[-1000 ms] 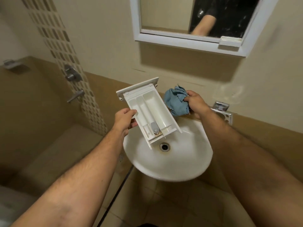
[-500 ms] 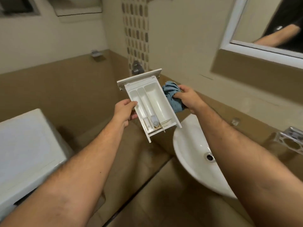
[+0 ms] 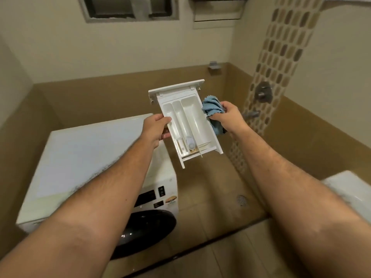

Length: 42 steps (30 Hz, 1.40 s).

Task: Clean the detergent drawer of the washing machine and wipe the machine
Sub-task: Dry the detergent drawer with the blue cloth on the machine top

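Three-compartment detergent drawer (image 3: 185,119) gripped by left fingers (image 3: 162,120), right fingers (image 3: 215,116) clutching blue cloth (image 3: 213,108)

There is a single view, from a wide-angle camera worn on the person's head, looking forward and steeply down along both bare forearms. The forearms enter from the bottom corners and converge at mid-frame, where the left hand (image 3: 155,126) and right hand (image 3: 226,115) are close to the lens. Below and left lies the white front-loading washing machine (image 3: 80,157), seen from above its top. The tan tiled floor (image 3: 210,197) spreads beneath, and the cream wall with a dark-framed window (image 3: 128,9) fills the top edge. Straight lines bow near the borders.
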{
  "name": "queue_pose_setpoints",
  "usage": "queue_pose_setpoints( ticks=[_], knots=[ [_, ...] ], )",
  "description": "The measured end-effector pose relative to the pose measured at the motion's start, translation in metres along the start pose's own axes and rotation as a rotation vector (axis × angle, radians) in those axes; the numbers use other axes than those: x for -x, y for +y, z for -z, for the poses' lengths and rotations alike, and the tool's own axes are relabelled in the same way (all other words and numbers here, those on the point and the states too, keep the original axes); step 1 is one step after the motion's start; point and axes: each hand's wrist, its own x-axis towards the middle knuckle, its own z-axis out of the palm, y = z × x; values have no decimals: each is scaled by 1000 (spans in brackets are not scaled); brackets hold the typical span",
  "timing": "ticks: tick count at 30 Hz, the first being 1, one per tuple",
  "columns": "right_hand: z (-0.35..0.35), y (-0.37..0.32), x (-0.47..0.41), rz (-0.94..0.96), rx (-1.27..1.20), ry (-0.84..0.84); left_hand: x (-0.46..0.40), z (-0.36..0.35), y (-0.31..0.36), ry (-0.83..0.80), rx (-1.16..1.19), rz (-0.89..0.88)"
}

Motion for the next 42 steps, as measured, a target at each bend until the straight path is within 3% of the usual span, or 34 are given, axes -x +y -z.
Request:
queue_pose_setpoints(
  ticks=[12, 22, 30, 42],
  knots=[
    [-217, -33, -93, 80, -41, -301, -62, 183, 10, 340, 2, -28],
    [-349, -31, -139, 68, -47, -480, -99, 276, -3, 539, -27, -1],
    [-399, -20, -145, -27, -25, -463, -124, 327, -17, 478, -24, 41],
    [-440, -14, -127, -89, -71, -189, -165, 386, -22, 199, -53, 22]
  ],
)
